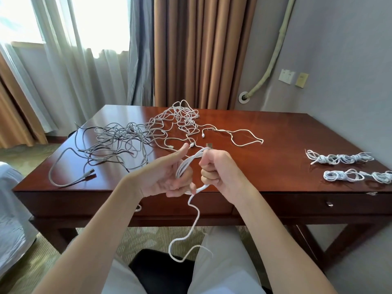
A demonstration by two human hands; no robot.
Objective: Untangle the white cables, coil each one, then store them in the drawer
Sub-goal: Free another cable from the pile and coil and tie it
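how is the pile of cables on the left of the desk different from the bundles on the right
The left pile is a loose tangle spread wide over the desk; the right bundles are small tight coils, each wound up separately. The pile's strands cross and knot together, with plug ends trailing out; the bundles lie in two neat rows near the desk's right edge. Part of the pile looks greyer, while the bundles look white. Both are thin cables resting on the desk, and neither is in hand.

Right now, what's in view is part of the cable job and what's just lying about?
Job:
white cable gripped by left hand and right hand
white tangle
coiled bundles
drawer

Lying about:
grey cables
curtains
wall socket
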